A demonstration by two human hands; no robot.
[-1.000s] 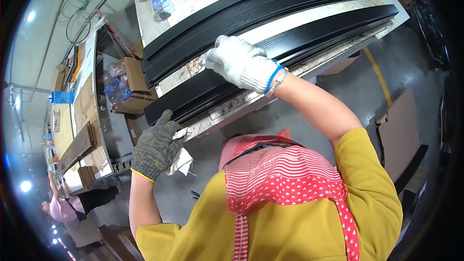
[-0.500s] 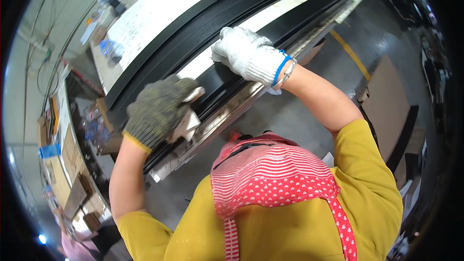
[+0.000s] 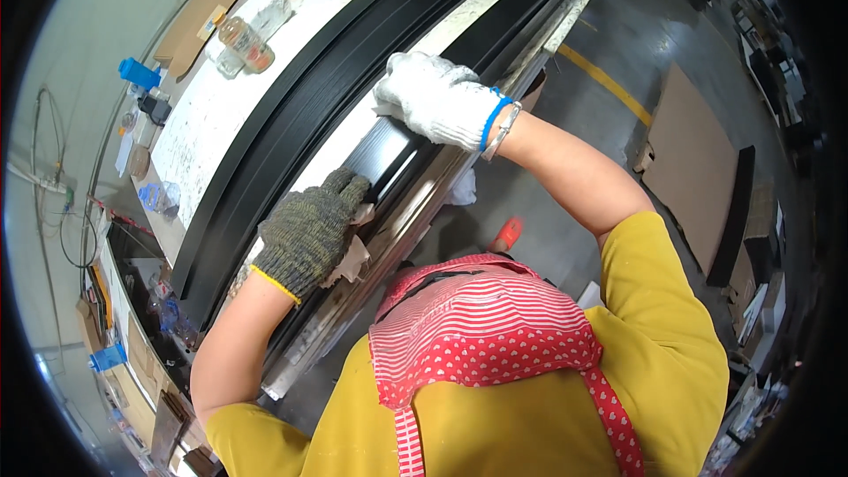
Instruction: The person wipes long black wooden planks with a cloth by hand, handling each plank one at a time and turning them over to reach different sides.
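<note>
My left hand [image 3: 307,231], in a grey-green knit glove, rests on the near black strip [image 3: 523,11], its fingers bent over a crumpled pale cloth or paper [image 3: 352,263]. That wad shows below the fingers, at the strip's near edge. Farther up the same strip is my right hand [image 3: 435,99], in a white knit glove with a blue cuff. Its fingers are curled down, and a bit of pale material peeks out under them; what it is stays hidden. Between the hands the strip's surface looks shiny. Beyond lies a stack of long black strips [image 3: 305,115].
The strips lie on a white, speckled table [image 3: 208,128]. A bottle [image 3: 246,42] and a clear jar stand at its far side, near a brown cardboard piece [image 3: 199,22]. At right, a cardboard sheet [image 3: 693,159] and a black strip lean above the grey floor with its yellow line [image 3: 609,84].
The whole view has shifted, bringing the bottle fully into sight. My left hand now lies flatter, farther onto the near strip. My right hand remains closed on that strip.
</note>
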